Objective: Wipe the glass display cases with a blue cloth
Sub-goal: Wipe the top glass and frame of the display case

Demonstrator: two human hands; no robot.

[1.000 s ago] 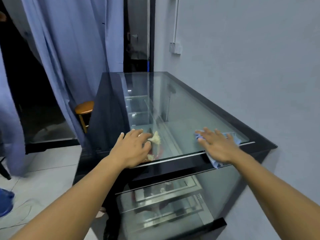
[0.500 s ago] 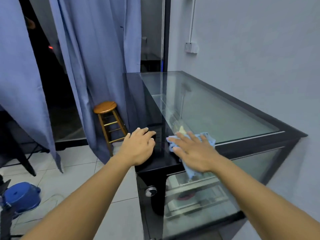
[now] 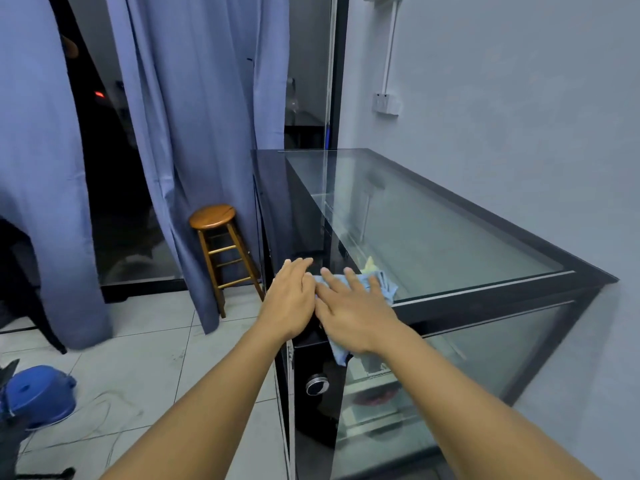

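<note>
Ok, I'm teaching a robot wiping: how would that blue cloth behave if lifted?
Probably floppy: the cloth hangs limp over the case edge below the right hand. Likely light, apt to bunch when pushed: it wrinkles beyond the fingers.

Nothing in the view can be read: no text, label, brand, number or sign. The round metal knob on the black end panel of the display case has a pale mark on its face, possibly a logo, but it is too small and blurred to make out. The white switch box on the wall and the blue plastic tub on the floor show plain faces.
</note>
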